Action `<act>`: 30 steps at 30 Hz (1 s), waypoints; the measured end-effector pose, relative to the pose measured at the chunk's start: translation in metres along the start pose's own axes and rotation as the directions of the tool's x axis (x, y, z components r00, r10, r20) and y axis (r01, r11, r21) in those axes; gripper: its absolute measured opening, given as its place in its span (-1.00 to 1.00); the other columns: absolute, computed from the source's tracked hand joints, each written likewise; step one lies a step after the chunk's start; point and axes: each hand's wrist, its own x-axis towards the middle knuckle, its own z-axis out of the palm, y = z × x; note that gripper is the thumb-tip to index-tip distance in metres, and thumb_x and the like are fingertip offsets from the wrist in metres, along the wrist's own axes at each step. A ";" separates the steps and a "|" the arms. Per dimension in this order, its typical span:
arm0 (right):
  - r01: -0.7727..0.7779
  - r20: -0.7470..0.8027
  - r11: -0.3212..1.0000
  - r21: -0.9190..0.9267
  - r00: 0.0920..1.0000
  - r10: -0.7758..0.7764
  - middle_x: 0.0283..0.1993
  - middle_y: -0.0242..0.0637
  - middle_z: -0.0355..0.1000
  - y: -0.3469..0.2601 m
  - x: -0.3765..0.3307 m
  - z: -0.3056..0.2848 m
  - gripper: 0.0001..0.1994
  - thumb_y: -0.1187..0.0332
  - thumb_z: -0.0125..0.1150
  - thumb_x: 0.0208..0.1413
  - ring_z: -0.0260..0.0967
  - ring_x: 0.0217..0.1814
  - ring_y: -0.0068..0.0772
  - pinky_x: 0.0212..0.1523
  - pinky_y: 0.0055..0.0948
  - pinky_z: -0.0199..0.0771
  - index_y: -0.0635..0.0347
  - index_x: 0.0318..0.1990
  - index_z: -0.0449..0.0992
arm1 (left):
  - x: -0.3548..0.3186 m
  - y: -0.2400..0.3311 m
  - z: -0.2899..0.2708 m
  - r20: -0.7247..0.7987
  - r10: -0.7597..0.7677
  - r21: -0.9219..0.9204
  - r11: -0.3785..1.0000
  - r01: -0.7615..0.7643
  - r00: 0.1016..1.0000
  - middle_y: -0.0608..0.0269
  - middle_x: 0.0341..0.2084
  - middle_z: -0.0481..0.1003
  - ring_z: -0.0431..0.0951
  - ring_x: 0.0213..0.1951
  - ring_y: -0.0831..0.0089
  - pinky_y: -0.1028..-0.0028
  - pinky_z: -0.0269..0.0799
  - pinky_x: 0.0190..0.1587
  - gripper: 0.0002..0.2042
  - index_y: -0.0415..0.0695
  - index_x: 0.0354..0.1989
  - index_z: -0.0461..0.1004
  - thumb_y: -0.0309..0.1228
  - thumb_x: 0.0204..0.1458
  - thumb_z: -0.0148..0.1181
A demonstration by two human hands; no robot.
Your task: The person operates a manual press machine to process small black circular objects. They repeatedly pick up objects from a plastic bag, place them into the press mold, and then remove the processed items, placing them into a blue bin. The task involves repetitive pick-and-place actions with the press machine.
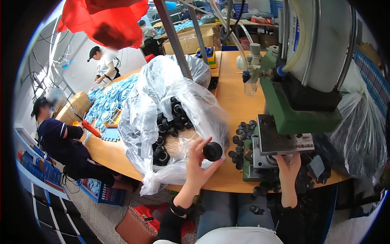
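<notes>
My left hand [196, 166] grips a round black rubber-looking wheel [213, 151] between thumb and fingers, just right of the clear plastic bag. On the right, my right hand [289, 173] reaches under the steel upper block [280, 136] of a green bench press [302, 112]. Its fingertips are at the lower metal fixture [262, 156], partly hidden by the block, so what they hold or touch does not show. Small black discs [239, 151] lie scattered on the table left of the press. More black wheels [172, 122] fill the open plastic bag [142, 110].
Black pieces also lie at the table's front edge and on my lap [256, 210]. A metal post [172, 38] rises behind the bag. Light-blue parts [109, 99] are heaped at left, where two people stand. Another plastic bag [359, 134] stands right of the press.
</notes>
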 end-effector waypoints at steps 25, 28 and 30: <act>-0.150 -0.155 0.422 -0.894 0.988 0.022 0.40 -0.01 -0.08 0.054 -0.091 -0.199 -0.16 0.16 0.33 -0.07 -0.17 0.42 0.15 0.34 -0.05 -0.11 0.28 0.31 0.02 | 0.003 -0.014 0.145 0.239 -0.003 -0.025 1.000 0.010 0.971 0.12 -0.41 0.50 0.51 -0.38 0.14 0.34 0.39 -0.30 -0.66 -0.17 -0.32 0.53 -0.41 -0.33 0.46; 0.002 0.020 0.299 -0.954 0.998 0.056 0.40 -0.15 -0.03 0.062 -0.033 -0.173 -0.36 0.18 0.14 0.10 -0.17 0.44 0.06 0.34 -0.06 -0.15 0.21 0.30 0.09 | 0.005 -0.016 0.135 0.324 -0.029 -0.091 0.994 0.061 0.946 0.09 -0.30 0.49 0.46 -0.21 0.10 0.29 0.34 -0.15 -0.55 -0.14 -0.23 0.52 -0.33 -0.38 0.48; 0.049 0.077 0.207 -0.977 0.988 0.130 0.38 -0.25 0.05 0.093 -0.019 -0.177 -0.42 0.14 0.07 0.15 -0.14 0.44 -0.12 0.34 -0.05 -0.17 0.18 0.27 0.16 | 0.008 -0.012 0.130 0.379 0.066 -0.084 0.996 -0.037 0.923 0.04 -0.24 0.47 0.44 -0.19 0.06 0.28 0.33 -0.12 -0.47 -0.18 -0.15 0.46 -0.32 -0.38 0.49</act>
